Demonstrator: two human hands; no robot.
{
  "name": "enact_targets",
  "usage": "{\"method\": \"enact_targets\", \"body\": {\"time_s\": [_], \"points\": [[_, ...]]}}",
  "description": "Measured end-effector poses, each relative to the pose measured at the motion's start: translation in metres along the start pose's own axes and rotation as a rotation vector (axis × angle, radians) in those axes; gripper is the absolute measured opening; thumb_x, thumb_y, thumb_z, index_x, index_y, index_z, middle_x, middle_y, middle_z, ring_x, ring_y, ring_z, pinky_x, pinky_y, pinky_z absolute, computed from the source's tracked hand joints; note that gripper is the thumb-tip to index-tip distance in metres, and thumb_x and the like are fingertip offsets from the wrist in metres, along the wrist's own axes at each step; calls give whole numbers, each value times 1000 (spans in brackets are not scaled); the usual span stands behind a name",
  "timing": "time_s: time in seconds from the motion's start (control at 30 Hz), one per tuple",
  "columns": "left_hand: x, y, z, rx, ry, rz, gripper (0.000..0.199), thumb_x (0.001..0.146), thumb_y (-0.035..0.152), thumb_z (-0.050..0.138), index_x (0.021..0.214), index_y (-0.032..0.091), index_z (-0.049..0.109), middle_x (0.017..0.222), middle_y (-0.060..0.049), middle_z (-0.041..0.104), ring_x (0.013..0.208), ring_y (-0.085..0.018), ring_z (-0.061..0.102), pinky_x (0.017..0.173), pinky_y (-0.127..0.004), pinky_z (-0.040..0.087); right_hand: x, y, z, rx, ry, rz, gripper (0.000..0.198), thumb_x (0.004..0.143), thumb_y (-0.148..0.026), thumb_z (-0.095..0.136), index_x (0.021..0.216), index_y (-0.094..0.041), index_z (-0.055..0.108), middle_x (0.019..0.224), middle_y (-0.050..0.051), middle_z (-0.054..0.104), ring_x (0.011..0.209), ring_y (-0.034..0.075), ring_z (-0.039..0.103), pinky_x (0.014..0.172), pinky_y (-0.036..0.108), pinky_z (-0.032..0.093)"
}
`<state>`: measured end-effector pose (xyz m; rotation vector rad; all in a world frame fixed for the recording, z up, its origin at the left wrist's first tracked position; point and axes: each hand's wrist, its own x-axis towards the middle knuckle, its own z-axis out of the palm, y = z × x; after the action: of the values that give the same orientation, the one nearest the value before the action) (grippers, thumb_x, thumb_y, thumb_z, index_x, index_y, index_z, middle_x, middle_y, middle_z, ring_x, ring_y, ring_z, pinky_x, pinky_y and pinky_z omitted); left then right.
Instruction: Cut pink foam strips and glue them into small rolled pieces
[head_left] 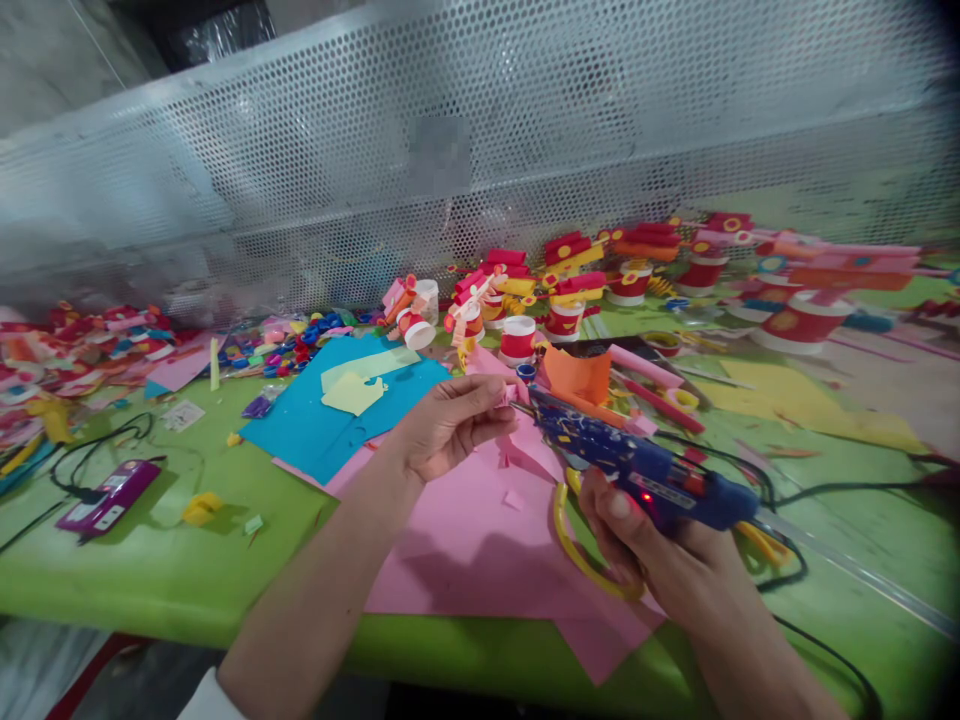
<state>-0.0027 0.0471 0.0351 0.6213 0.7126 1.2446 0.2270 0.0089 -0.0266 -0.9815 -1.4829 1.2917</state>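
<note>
My right hand (649, 540) is wrapped round the handle of a blue hot glue gun (622, 445), whose red light is lit and whose nozzle points left. A clear glue stick (847, 570) sticks out of its back. Yellow scissor handles (574, 550) show just beside and under this hand. At the nozzle tip, my left hand (461, 425) pinches a small pink paper piece (511, 392), partly hidden by the fingers. Below both hands lies a large pink sheet (465, 560), with a blue sheet (300, 410) to its left bearing pale yellow scraps (356, 390).
Red-and-white paper cup models (566, 315) stand in rows along a perforated metal panel (360, 170). A purple power strip (112, 500) with black cables lies at left. Orange paper (577, 375), yellow sheets (810, 405) and pink rolls lie at right on the green table (172, 580).
</note>
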Motion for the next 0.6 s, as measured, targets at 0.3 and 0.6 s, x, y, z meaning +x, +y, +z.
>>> {"method": "enact_targets", "body": {"time_s": [0.3,0.6], "points": [[0,-1,-1,-17,11,-12,9,89,6,71,89,10,79,70,-4,75,65,-11,74,68,-21,65,0,-9,4,33,-3,73,53,86,-67,69,67,-19,58,48,-3,44,42,8,36,43,25,24],[1,-3,-2,-20,-14,-34,8,89,7,73,91,11,79,72,-5,76,66,-13,75,69,-24,66,-1,-12,4,13,10,81,54,87,-69,68,67,-19,59,47,-2,47,42,8,38,44,26,25]]}}
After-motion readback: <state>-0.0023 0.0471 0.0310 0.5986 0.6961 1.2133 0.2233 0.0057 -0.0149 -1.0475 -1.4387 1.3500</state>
